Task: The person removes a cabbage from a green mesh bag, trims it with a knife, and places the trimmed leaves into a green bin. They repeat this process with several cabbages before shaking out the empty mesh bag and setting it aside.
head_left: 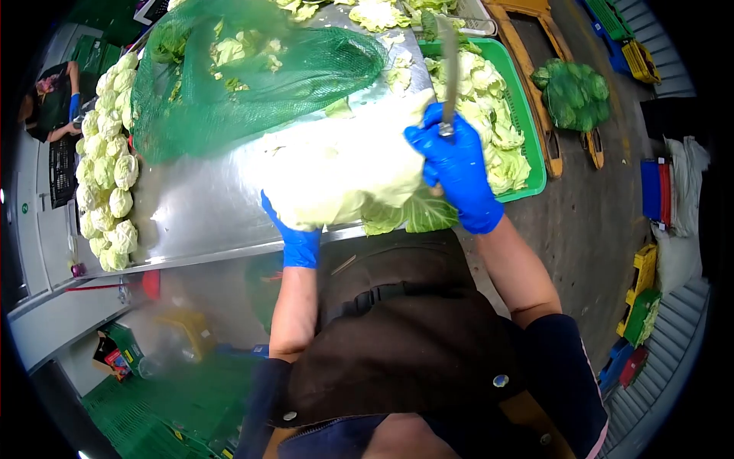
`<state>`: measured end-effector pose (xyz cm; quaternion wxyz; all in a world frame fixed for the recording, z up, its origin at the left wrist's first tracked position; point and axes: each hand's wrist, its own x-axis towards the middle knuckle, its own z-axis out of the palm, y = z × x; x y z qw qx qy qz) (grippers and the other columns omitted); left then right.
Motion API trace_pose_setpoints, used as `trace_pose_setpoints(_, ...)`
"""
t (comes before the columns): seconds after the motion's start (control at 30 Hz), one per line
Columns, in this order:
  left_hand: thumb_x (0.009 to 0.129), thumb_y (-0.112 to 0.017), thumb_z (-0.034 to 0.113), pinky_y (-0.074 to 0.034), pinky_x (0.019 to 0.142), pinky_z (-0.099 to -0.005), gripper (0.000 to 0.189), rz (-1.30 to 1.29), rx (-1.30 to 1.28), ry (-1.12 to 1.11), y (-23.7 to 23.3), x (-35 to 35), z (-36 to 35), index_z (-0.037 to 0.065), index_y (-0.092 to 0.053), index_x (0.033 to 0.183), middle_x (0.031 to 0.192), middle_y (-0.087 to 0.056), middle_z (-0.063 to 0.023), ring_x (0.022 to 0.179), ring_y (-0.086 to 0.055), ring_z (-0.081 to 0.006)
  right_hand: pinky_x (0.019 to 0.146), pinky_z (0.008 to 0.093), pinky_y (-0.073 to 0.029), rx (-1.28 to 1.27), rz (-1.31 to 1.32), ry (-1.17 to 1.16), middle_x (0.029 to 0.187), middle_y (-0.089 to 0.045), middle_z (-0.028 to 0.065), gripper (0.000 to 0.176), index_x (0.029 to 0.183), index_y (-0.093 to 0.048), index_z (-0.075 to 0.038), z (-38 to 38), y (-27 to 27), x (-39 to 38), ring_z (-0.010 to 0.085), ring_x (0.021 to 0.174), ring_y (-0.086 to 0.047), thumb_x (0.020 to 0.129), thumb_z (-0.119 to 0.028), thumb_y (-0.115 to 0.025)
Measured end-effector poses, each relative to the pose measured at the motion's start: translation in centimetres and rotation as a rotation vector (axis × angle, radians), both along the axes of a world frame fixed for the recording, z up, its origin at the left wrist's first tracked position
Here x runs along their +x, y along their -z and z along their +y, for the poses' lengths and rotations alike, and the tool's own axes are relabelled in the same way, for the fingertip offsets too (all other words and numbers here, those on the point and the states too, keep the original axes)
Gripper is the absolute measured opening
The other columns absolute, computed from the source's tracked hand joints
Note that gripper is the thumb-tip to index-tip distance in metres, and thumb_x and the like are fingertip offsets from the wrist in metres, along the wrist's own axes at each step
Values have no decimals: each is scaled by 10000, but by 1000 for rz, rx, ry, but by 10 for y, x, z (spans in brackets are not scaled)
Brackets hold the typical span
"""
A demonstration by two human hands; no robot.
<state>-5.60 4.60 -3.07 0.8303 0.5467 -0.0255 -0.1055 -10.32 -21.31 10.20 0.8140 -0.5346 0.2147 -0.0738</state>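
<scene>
A large pale cabbage (344, 172) lies at the front of the metal table, its top washed out by glare. My left hand (297, 237), in a blue glove, grips its near left side, with the fingers mostly hidden beneath it. My right hand (459, 168), also gloved in blue, is closed round the handle of a knife (450, 76). The blade points up and away, slightly blurred. This hand is at the right end of the cabbage. A loose green outer leaf (420, 214) hangs at the table's front edge, below the cabbage.
Green netting (252, 92) with leaf scraps covers the far table (191, 206). Pale cabbages (107, 161) are stacked along the left. A green crate (541, 164) of leaves stands right. Beyond it are an orange pallet truck (547, 115) and a netted cabbage bag (575, 96). Another person (53, 99) stands far left.
</scene>
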Motion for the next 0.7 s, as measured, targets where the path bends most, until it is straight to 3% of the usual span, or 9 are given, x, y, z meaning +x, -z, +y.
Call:
trace_pose_setpoints(0.03,868,-554,527,-400,1049,-473,694,318,-463,-98,6,-1,-8,56,-475,1372,1386,-508,-147,1250,-501,-324,418,219,-326,-42,-23,64,665,-508,-58,197,903,-577,-112,-7,1,3,28,482,-435,824,-72,-753)
trace_pose_setpoints(0.17,967,-371,517,-347,1100,-472,601,577,-597,-97,-6,1,-10,163,-394,1452,1493,-400,-75,1360,-386,-307,641,243,-468,-588,-67,226,821,-610,18,259,1047,-603,-49,-58,45,21,81,701,-548,848,-138,-743)
trace_pose_setpoints(0.2,970,-380,494,-348,1102,-466,595,491,-435,-32,-3,3,-9,137,-393,1446,1477,-413,-88,1343,-403,-307,707,271,-496,-814,9,168,871,-640,47,311,1105,-601,-26,-63,51,23,112,763,-580,861,-168,-731)
trace_pose_setpoints(0.3,978,-409,424,-353,1109,-446,578,234,62,128,24,5,-7,59,-391,1426,1432,-451,-126,1291,-453,-306,852,287,-487,-667,178,-215,1000,-651,49,451,1301,-528,-41,-30,76,0,136,928,-597,908,-215,-664)
trace_pose_setpoints(0.37,984,-428,377,-356,1114,-432,568,64,405,210,38,9,-5,7,-389,1412,1401,-476,-151,1257,-487,-306,622,240,-482,-776,-38,-542,915,-657,-7,274,1101,-648,-94,-2,171,-26,84,703,-582,911,-292,-650)
trace_pose_setpoints(0.47,986,-464,239,-367,1105,-363,449,-276,890,209,20,6,0,27,-443,1381,1354,-529,-132,1237,-514,-260,489,239,-430,-311,351,-889,811,-671,15,327,1014,-655,-68,37,138,-30,93,545,-529,904,-372,-611)
trace_pose_setpoints(0.57,942,-557,294,-365,1099,-364,477,-459,1236,-25,-35,15,23,77,-490,1361,1342,-544,-116,1254,-503,-247,553,257,-490,-414,418,-718,800,-681,67,278,959,-681,-24,11,185,-9,128,619,-616,907,-289,-613)
trace_pose_setpoints(0.63,884,-629,402,-355,1104,-372,553,-560,1139,-88,67,19,81,107,-526,1341,1362,-532,-118,1283,-476,-246,552,276,-500,-351,421,-474,763,-668,73,239,935,-674,-23,-21,187,8,134,620,-622,917,-250,-606)
trace_pose_setpoints(0.7,884,-615,439,-348,1109,-393,582,-468,1366,-183,-6,26,94,118,-509,1358,1379,-520,-112,1291,-466,-259,530,287,-491,-610,360,-342,720,-640,64,245,863,-644,-46,-82,213,30,134,592,-603,923,-281,-609)
